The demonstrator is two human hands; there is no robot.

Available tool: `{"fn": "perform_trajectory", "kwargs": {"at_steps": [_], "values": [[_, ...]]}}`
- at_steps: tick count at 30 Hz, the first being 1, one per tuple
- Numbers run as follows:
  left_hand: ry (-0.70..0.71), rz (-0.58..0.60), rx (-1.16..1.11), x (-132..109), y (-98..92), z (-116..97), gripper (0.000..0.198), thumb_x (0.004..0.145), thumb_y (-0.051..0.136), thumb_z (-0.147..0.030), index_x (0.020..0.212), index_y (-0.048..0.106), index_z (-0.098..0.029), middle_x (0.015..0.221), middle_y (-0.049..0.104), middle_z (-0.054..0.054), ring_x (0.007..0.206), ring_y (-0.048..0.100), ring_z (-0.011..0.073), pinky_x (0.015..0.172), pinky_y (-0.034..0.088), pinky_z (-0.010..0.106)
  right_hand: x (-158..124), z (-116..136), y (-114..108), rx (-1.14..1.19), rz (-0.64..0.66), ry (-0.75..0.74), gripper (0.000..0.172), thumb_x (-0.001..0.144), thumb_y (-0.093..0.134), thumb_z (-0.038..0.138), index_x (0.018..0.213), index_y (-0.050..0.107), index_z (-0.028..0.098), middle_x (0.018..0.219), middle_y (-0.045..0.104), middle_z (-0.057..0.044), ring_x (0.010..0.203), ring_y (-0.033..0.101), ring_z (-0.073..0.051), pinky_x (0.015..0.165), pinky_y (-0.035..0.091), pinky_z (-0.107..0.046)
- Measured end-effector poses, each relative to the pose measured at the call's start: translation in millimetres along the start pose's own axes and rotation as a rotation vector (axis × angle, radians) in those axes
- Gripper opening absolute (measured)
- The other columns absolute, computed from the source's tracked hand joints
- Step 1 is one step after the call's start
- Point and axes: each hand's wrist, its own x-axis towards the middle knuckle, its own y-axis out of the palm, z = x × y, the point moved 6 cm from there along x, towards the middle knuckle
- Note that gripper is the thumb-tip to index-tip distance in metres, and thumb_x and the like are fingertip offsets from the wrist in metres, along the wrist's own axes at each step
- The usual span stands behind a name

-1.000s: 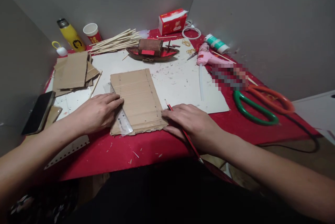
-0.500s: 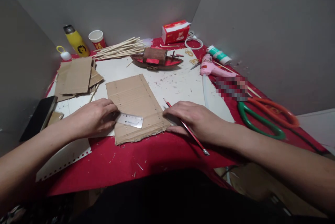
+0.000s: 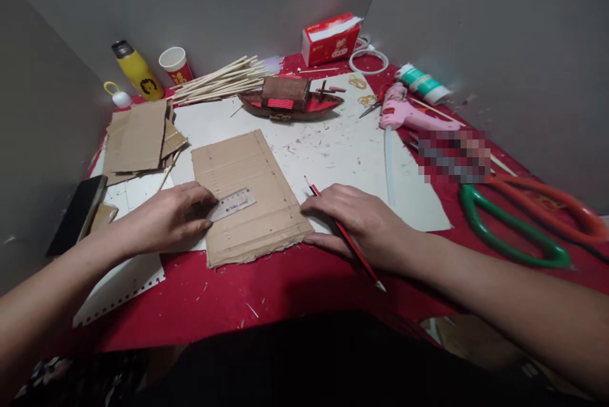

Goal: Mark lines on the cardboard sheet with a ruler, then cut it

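A piece of brown cardboard (image 3: 247, 172) with pencil marks lies on white paper and over the red cloth near me. My left hand (image 3: 178, 217) pinches the left end of a small clear ruler (image 3: 238, 202), which lies across the left part of the cardboard. At the cardboard's right edge, my right hand (image 3: 356, 220) has its fingertips on the corner. A red and black pencil (image 3: 354, 245) is held in that hand, its dark tip pointing up and away from me.
Behind the cardboard sits a model boat (image 3: 290, 99). Cardboard pieces (image 3: 137, 137) and a phone (image 3: 78, 213) lie left, wooden sticks (image 3: 221, 82) at the back. A pink glue gun (image 3: 413, 112) and large scissors with a green handle (image 3: 514, 229) are on the right.
The ruler has turned in my left hand, its free end swinging away from me. My right hand stays at the cardboard's edge with the pencil. The view has shifted slightly.
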Motion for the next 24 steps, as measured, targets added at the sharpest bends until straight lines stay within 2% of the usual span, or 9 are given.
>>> {"fn": "perform_trajectory", "kwargs": {"at_steps": [5, 8, 12, 18, 24], "values": [[0.015, -0.089, 0.018, -7, 5.6, -12, 0.033, 0.093, 0.057, -0.035, 0.117, 0.063, -0.014, 0.110, 0.067, 0.012, 0.097, 0.065, 0.0235, 0.084, 0.053, 0.039, 1, 1, 3, -0.037, -0.017, 0.017, 0.031, 0.097, 0.057, 0.044, 0.107, 0.060, 0.014, 0.088, 0.069, -0.010, 0.081, 0.061, -0.022, 0.071, 0.050, -0.035], [0.046, -0.134, 0.023, -7, 9.7, -25, 0.031, 0.095, 0.053, -0.030, 0.118, 0.065, -0.013, 0.109, 0.067, 0.013, 0.098, 0.065, 0.0234, 0.085, 0.054, 0.039, 2, -1, 6, -0.044, -0.024, 0.038, 0.029, 0.097, 0.058, 0.043, 0.106, 0.060, 0.015, 0.090, 0.070, -0.010, 0.082, 0.062, -0.023, 0.072, 0.050, -0.035], [0.121, -0.174, 0.001, 3, 12.0, -38, 0.030, 0.095, 0.051, -0.023, 0.119, 0.066, -0.012, 0.111, 0.068, 0.013, 0.099, 0.065, 0.0228, 0.086, 0.055, 0.038, 4, -3, 8, -0.039, -0.034, 0.069, 0.031, 0.095, 0.060, 0.044, 0.106, 0.060, 0.016, 0.090, 0.070, -0.010, 0.083, 0.063, -0.023, 0.073, 0.050, -0.035], [0.206, -0.201, -0.038, 18, 16.2, -42, 0.030, 0.094, 0.051, -0.016, 0.118, 0.067, -0.011, 0.117, 0.069, 0.014, 0.106, 0.063, 0.0244, 0.092, 0.054, 0.042, 7, -2, 9, -0.049, -0.046, 0.079, 0.029, 0.096, 0.060, 0.043, 0.103, 0.061, 0.015, 0.087, 0.069, -0.009, 0.080, 0.061, -0.022, 0.070, 0.048, -0.034], [0.245, -0.265, -0.081, 6, 27.8, -60, 0.031, 0.096, 0.050, -0.013, 0.123, 0.065, -0.010, 0.126, 0.067, 0.016, 0.106, 0.062, 0.0240, 0.091, 0.054, 0.043, 3, 0, 9, -0.032, -0.004, 0.063, 0.025, 0.097, 0.058, 0.038, 0.105, 0.062, 0.014, 0.089, 0.070, -0.010, 0.080, 0.060, -0.022, 0.071, 0.046, -0.034]]}}
